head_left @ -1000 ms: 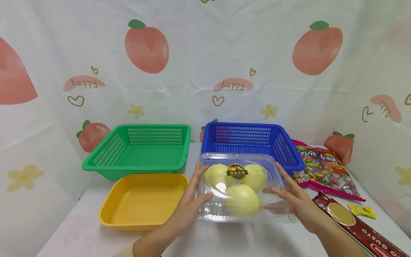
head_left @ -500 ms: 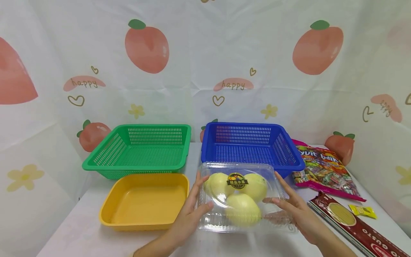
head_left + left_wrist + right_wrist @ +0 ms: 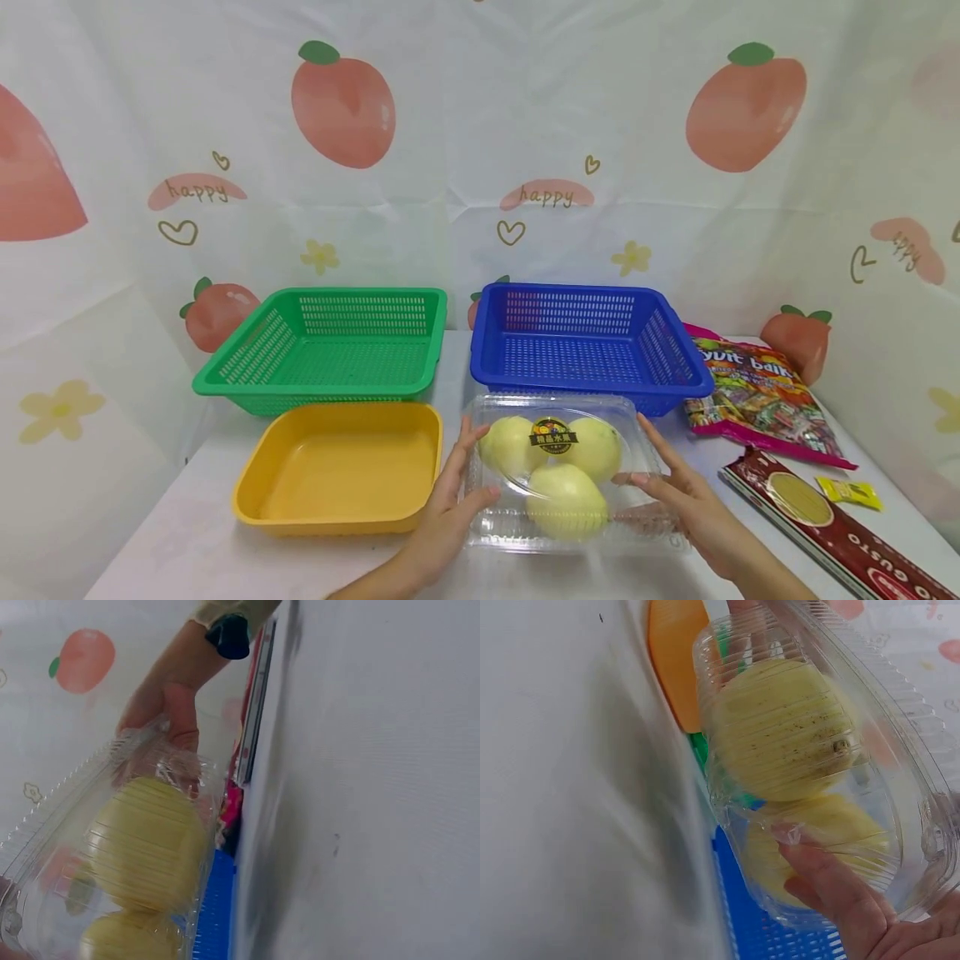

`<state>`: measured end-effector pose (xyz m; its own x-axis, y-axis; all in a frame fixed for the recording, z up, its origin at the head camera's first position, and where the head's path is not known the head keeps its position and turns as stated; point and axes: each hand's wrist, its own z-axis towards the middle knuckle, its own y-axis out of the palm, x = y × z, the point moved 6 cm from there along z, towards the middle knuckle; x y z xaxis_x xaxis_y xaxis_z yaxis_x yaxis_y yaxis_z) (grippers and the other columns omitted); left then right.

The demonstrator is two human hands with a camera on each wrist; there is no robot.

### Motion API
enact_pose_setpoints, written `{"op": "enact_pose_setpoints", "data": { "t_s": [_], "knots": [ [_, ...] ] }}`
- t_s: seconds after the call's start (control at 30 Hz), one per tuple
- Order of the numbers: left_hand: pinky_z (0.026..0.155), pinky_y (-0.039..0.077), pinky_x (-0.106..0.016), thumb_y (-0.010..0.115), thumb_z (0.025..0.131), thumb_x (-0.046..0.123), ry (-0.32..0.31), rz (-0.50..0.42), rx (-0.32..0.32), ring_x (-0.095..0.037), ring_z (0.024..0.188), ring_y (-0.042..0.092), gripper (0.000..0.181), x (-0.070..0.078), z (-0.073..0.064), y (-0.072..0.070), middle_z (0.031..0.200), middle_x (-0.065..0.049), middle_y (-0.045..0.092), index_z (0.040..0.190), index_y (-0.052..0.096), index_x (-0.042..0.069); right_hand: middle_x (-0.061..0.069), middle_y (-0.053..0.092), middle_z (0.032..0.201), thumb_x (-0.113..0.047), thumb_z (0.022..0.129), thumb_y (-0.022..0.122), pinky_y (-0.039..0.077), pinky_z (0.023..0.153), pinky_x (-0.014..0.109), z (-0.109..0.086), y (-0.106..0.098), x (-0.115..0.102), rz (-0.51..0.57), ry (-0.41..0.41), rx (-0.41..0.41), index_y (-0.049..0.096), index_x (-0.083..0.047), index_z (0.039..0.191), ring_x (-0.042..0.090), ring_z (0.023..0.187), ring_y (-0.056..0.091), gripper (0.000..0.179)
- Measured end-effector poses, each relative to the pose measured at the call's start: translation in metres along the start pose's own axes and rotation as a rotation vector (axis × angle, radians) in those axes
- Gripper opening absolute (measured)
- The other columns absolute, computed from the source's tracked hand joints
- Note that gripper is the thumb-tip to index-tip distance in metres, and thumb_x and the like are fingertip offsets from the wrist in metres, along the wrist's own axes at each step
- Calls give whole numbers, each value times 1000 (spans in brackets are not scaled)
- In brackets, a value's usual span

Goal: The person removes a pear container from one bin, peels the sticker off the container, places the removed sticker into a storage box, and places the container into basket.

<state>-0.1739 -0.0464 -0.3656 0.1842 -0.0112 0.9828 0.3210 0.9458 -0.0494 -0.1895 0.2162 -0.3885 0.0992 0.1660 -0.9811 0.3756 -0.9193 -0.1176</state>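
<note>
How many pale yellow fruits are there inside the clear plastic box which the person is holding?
3. In the clear plastic box, one fruit lies far left, a second fruit far right, and the third fruit nearest the person. I see no others.

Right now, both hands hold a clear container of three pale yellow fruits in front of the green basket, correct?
One slip: the head view shows the blue basket there. The left hand and right hand do hold the clear container of three pale yellow fruits.
</note>
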Motion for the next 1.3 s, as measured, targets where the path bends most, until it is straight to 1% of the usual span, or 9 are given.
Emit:
{"op": "enact_pose_setpoints", "data": {
  "t_s": [0.07, 0.17, 0.37, 0.47, 0.7, 0.83, 0.97, 1.03, 1.3],
  "knots": [
    [110, -10, -62, 50, 90, 7, 3, -4, 4, -35, 143, -15, 60, -2, 0, 0, 157, -8, -14, 145, 25, 11, 31, 49, 130, -23, 100, 39, 47, 89, 59, 1, 0, 2, -13, 7, 11, -9, -39, 147, 42, 104, 61, 69],
    [111, -9, -61, 50, 90, 7, 11, 1, 10, -36, 143, -13, 61, -6, 0, 1, 157, -10, -13, 145, 25, 10, 32, 49, 131, -23, 100, 38, 46, 90, 59, 2, 0, 5, -18, 2, 13, -9, -39, 147, 44, 109, 58, 69],
    [113, -6, -55, 51, 89, 6, 0, 6, 9, -36, 143, -11, 62, -16, 2, 2, 157, -11, -13, 145, 24, 8, 28, 50, 130, -23, 100, 38, 52, 88, 46, 3, 2, 14, 19, -7, -24, -10, -41, 146, 35, 108, 61, 69],
    [113, -7, -55, 51, 89, 7, -8, -7, -6, -36, 143, -12, 63, -20, 3, 2, 156, -11, -15, 146, 23, 8, 28, 49, 130, -21, 100, 38, 54, 86, 39, 3, 3, 18, 61, -10, -51, -11, -42, 146, 31, 94, 68, 70],
    [113, -6, -53, 51, 89, 7, -16, -10, -10, -35, 143, -12, 63, -25, 4, 1, 156, -11, -15, 146, 22, 8, 22, 53, 128, -22, 100, 39, 54, 85, 36, 7, 6, 26, 109, 8, -64, -11, -44, 145, 27, 93, 69, 70],
    [113, -7, -55, 50, 90, 7, -11, -24, -15, -36, 142, -13, 63, -28, 5, 1, 156, -12, -16, 146, 22, 8, 22, 55, 128, -23, 100, 40, 52, 89, 39, 8, 5, 29, 74, 18, -38, -10, -41, 146, 28, 97, 67, 71],
    [112, -7, -57, 50, 90, 7, -6, -18, -15, -37, 142, -13, 62, -31, 6, 0, 156, -13, -15, 146, 23, 9, 24, 54, 128, -25, 99, 41, 48, 93, 48, 8, 4, 30, 22, 29, 12, -8, -39, 147, 33, 116, 56, 70],
    [112, -6, -55, 51, 89, 7, -11, -5, -12, -36, 143, -11, 62, -33, 6, -1, 156, -12, -14, 146, 24, 10, 26, 54, 128, -25, 99, 42, 47, 93, 51, 8, 3, 30, 12, 34, 32, -7, -39, 148, 35, 122, 50, 71],
    [113, -3, -47, 50, 88, 5, -20, 12, -1, -35, 143, -9, 64, -40, 9, -4, 157, -12, -12, 146, 23, 7, 29, 52, 129, -25, 98, 43, 50, 90, 48, 9, 4, 34, 19, 30, 37, -8, -38, 147, 32, 111, 59, 72]
  ]
}}
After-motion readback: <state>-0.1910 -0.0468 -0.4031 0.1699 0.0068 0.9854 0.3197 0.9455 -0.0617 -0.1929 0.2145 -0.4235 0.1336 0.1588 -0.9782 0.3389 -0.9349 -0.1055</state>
